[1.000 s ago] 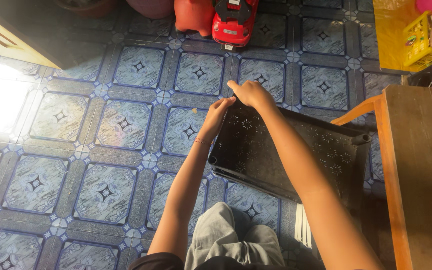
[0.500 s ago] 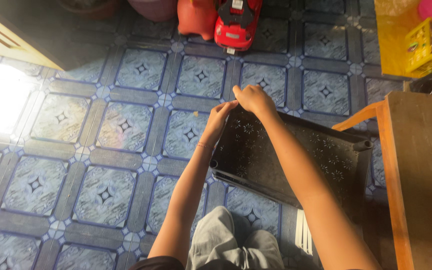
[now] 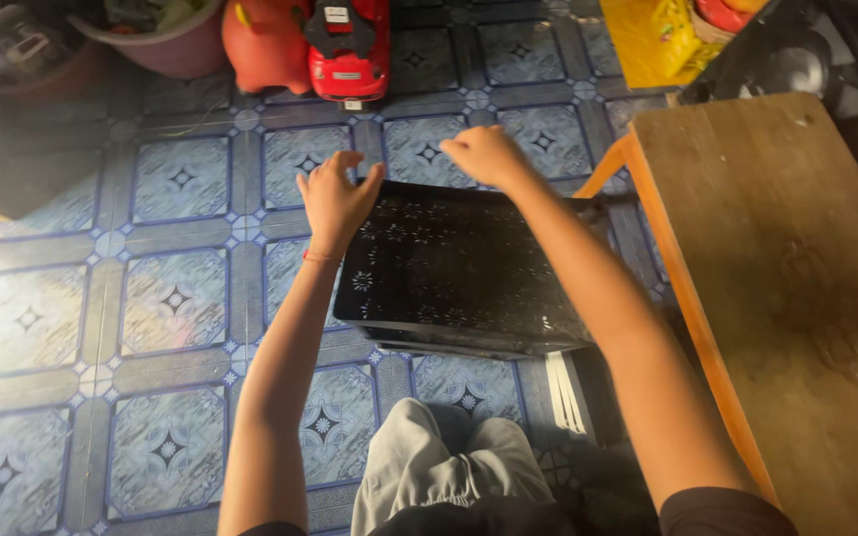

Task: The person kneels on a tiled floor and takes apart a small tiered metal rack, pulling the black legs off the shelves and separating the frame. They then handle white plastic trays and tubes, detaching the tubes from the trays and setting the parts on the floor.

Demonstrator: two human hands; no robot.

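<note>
Seen from above, a black perforated plastic crate (image 3: 459,268) lies on blue patterned floor tiles (image 3: 171,298), just beside a wooden table (image 3: 796,298); the left hand (image 3: 335,199) grips the crate's far left corner, fingers spread; the right hand (image 3: 486,154) curls over its far edge; a red toy car (image 3: 350,45) sits beyond.

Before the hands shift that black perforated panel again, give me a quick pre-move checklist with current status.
1. Left hand on the black panel: ok, it rests at the far left corner, fingers loosely curled.
2. Right hand on the panel's far edge: ok.
3. Firm grip with both hands: cannot tell.
4. Tiled floor left of the panel free of things: ok.
5. Clearance on the right: not ok, the wooden table stands close beside the panel.
6. Far side: not ok, a red toy car sits just beyond.
</note>
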